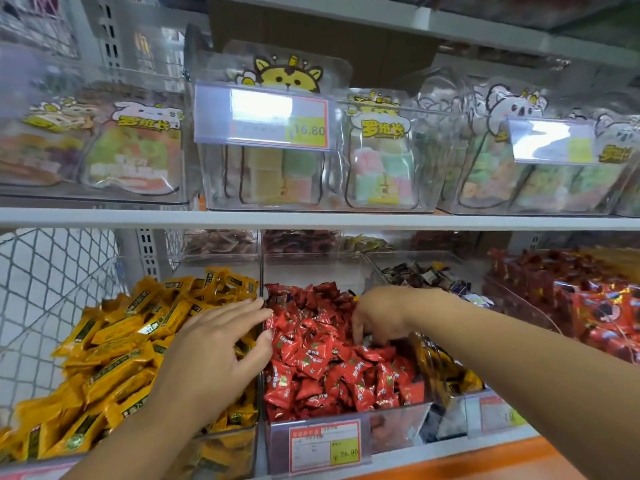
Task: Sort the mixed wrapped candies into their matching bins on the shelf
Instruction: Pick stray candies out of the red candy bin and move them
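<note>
Clear bins stand side by side on the lower shelf. The left bin [221,455] is heaped with yellow wrapped candies [114,344]. The middle bin [398,427] holds red wrapped candies [322,358]. My left hand [221,348] lies over the divide between these two bins, fingers spread and relaxed, holding nothing I can see. My right hand [377,315] reaches down into the far right side of the red candies, fingers curled downward among the wrappers; whether it holds one is hidden. A bin to the right holds dark wrapped candies [419,271].
Further right sits a bin of red and orange packets [568,292]. The upper shelf [311,220] carries clear boxes of bagged sweets with price tags [263,116]. A white wire mesh panel [45,289] closes the left side. An orange shelf edge [485,459] runs along the front.
</note>
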Demonstrator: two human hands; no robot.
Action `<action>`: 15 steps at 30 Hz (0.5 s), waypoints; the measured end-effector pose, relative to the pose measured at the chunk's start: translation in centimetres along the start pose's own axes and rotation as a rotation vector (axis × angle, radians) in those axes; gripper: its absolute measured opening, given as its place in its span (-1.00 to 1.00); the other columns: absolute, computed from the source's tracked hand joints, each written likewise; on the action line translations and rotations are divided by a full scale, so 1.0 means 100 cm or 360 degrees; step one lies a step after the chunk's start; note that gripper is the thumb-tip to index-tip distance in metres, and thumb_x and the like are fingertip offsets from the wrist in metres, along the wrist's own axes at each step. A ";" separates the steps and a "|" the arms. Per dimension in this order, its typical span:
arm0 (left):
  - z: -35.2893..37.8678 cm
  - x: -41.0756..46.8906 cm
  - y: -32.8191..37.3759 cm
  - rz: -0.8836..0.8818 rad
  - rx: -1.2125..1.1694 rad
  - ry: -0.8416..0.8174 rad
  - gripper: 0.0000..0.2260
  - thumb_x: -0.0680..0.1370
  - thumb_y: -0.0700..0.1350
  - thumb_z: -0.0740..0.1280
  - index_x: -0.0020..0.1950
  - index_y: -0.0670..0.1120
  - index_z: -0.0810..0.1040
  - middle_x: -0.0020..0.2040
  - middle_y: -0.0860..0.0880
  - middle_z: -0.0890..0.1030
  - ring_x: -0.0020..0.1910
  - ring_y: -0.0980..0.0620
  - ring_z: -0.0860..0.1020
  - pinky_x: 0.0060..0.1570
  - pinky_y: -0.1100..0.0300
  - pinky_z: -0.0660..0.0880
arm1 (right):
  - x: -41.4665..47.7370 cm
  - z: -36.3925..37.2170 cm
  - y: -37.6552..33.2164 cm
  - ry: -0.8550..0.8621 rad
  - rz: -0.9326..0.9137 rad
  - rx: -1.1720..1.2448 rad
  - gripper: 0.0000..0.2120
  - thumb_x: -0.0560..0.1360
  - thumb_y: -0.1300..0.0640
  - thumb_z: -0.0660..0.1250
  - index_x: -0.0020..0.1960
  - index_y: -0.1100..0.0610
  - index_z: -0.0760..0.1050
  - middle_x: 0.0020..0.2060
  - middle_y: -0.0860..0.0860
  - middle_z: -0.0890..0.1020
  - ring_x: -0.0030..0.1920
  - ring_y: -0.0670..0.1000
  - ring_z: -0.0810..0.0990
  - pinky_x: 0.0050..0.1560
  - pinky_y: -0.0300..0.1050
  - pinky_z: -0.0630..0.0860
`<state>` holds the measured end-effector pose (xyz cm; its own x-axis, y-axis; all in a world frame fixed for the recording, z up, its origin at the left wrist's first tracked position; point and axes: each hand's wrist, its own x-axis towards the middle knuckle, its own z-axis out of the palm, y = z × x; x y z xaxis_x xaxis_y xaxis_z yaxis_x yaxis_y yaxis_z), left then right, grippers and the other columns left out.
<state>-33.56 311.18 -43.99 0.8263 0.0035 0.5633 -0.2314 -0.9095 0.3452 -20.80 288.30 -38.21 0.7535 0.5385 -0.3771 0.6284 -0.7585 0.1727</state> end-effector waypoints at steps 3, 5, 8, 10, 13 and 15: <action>0.000 0.001 0.000 -0.0003 0.0006 -0.0010 -0.46 0.46 0.32 -0.02 0.27 0.20 0.55 0.28 0.34 0.37 0.28 0.38 0.26 0.32 0.25 0.15 | -0.008 -0.001 0.001 0.0128 -0.0022 0.0196 -0.76 0.51 0.17 0.36 0.17 0.03 0.60 0.14 -0.06 0.61 0.13 -0.01 0.55 0.08 -0.21 0.40; 0.000 0.001 0.000 -0.0004 0.0002 -0.0007 -0.46 0.46 0.32 -0.02 0.26 0.20 0.55 0.26 0.35 0.36 0.28 0.39 0.26 0.32 0.26 0.14 | -0.019 -0.008 0.013 0.0336 -0.0027 0.0358 -0.80 0.55 0.08 0.32 0.15 0.08 0.58 0.05 -0.05 0.61 0.03 -0.05 0.53 0.01 -0.22 0.36; 0.001 0.000 0.001 -0.0016 0.0001 -0.0004 -0.47 0.46 0.31 -0.01 0.26 0.19 0.56 0.29 0.31 0.41 0.26 0.38 0.26 0.31 0.26 0.14 | -0.041 -0.029 0.047 0.0537 0.0293 0.0061 -0.75 0.60 0.03 0.22 0.20 0.12 0.51 0.06 -0.01 0.59 0.04 0.01 0.53 0.00 -0.15 0.43; 0.000 -0.001 0.002 -0.0044 -0.0026 -0.0022 -0.46 0.45 0.31 -0.02 0.27 0.19 0.55 0.30 0.30 0.42 0.27 0.39 0.25 0.31 0.29 0.11 | -0.048 -0.038 0.059 0.0530 0.0462 -0.0146 -0.73 0.60 0.04 0.20 0.21 0.14 0.51 0.08 0.08 0.60 0.02 0.08 0.56 -0.01 -0.09 0.48; -0.001 0.001 0.003 -0.0070 -0.0047 -0.0047 -0.42 0.42 0.34 -0.07 0.30 0.24 0.50 0.30 0.38 0.31 0.29 0.43 0.18 0.32 0.34 0.01 | -0.035 -0.046 0.035 0.0498 0.0216 0.0256 -0.74 0.62 0.10 0.20 0.25 0.11 0.54 0.21 0.02 0.58 0.19 0.03 0.54 0.19 -0.17 0.42; -0.002 0.001 0.001 -0.0071 -0.0052 -0.0070 -0.40 0.40 0.36 -0.10 0.32 0.27 0.46 0.31 0.42 0.24 0.30 0.46 0.12 0.32 0.36 -0.04 | -0.010 -0.048 0.019 0.0357 0.0137 0.0316 -0.69 0.60 0.16 0.23 0.33 0.02 0.49 0.31 -0.05 0.52 0.28 -0.03 0.48 0.26 -0.22 0.38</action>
<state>-33.60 311.15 -43.80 0.8577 0.0247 0.5135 -0.2100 -0.8949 0.3937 -19.44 288.08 -33.14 0.8400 0.5202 -0.1546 0.5272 -0.8497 0.0057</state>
